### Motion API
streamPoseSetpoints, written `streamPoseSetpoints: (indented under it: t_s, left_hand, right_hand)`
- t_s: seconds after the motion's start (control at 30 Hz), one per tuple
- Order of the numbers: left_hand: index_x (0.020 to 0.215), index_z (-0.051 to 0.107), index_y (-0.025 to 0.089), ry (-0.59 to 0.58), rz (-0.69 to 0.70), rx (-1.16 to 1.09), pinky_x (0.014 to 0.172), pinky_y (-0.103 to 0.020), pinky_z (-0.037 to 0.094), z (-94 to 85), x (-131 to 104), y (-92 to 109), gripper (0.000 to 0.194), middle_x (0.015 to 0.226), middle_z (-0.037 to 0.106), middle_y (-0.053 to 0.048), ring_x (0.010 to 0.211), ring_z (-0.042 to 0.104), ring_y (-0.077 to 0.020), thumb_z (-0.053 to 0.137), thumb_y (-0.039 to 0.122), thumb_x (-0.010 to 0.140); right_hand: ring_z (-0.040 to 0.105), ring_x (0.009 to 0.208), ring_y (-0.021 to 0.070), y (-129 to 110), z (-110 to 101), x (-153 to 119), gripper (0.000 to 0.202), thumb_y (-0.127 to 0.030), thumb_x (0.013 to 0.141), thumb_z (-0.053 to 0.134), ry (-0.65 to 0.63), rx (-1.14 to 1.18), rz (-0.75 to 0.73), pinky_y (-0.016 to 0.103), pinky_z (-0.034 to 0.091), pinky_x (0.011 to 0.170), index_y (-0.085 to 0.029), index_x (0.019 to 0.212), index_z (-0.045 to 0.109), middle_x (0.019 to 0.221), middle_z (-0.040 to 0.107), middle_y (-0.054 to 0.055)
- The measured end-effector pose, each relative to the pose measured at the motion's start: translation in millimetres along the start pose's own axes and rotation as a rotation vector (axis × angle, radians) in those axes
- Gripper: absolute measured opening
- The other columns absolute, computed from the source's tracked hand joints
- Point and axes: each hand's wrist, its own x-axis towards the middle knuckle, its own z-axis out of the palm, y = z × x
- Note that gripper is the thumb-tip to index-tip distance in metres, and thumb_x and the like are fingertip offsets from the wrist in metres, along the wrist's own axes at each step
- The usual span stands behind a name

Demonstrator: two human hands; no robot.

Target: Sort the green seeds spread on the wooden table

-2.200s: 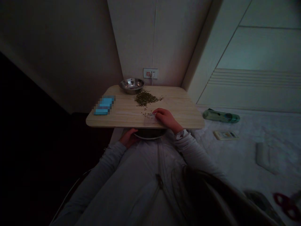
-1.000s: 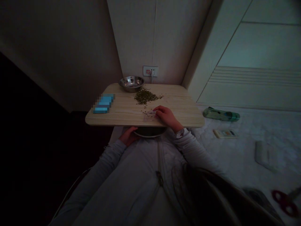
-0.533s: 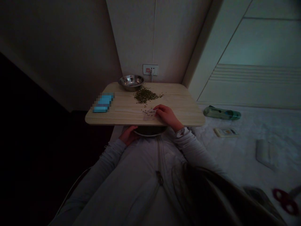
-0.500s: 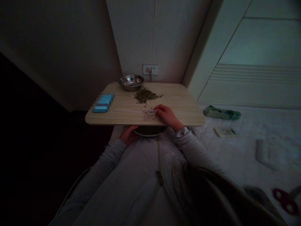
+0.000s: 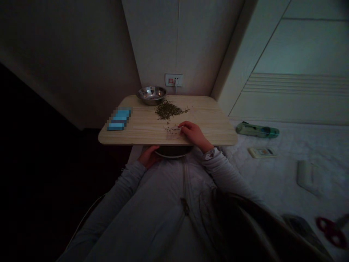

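Note:
My right hand (image 5: 193, 134) is closed, its fingertips pinching a thin, see-through card-like piece (image 5: 173, 135) near the table's front edge. A few small green beans lie at the upper edge of that piece; whether on it or behind it I cannot tell. Beyond it, a loose heap of small green beans (image 5: 168, 110), like mung beans, spreads over the wooden table (image 5: 141, 135). Below the front edge, my left hand (image 5: 149, 156) grips the left side of a bowl (image 5: 174, 156) at my lap. The tabletop hides most of that bowl and some of my left fingers.
A shiny metal bowl (image 5: 152, 96) stands at the table's back left, and a blurred blue object (image 5: 119, 120) lies at the left. A wall socket (image 5: 173, 79) holds a plug. On the white bedding are a green pouch (image 5: 256, 130), a pale phone-like object (image 5: 262, 152) and red-handled scissors (image 5: 331, 231).

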Motion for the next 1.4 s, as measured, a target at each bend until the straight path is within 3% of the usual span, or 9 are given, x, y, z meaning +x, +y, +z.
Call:
streamPoseSetpoints:
  t_s: [0.77,1.4]
  left_hand:
    - [0.068,0.059,0.017,0.004,-0.003,-0.011,0.051,-0.023,0.048,0.9,-0.4,0.7,0.007,0.066,0.062,0.001,0.06,0.057,-0.0116,0.052,0.015,0.068]
    - [0.072,0.058,0.018,-0.008,0.012,0.029,0.058,-0.025,0.049,-1.2,-0.3,0.1,0.007,0.071,0.062,-0.001,0.067,0.058,-0.0137,0.055,0.018,0.066]
  right_hand:
    - [0.048,0.056,0.0106,-3.2,-1.0,-2.0,0.025,-0.024,0.07,0.04,-0.003,0.001,-0.004,0.023,0.036,0.057,-0.016,0.084,0.06,0.059,0.058,-0.002]
    - [0.049,0.058,0.011,-1.4,-0.6,-1.2,0.024,-0.023,0.071,0.041,0.013,-0.007,-0.005,0.023,0.038,0.061,-0.017,0.084,0.06,0.06,0.059,-0.002]
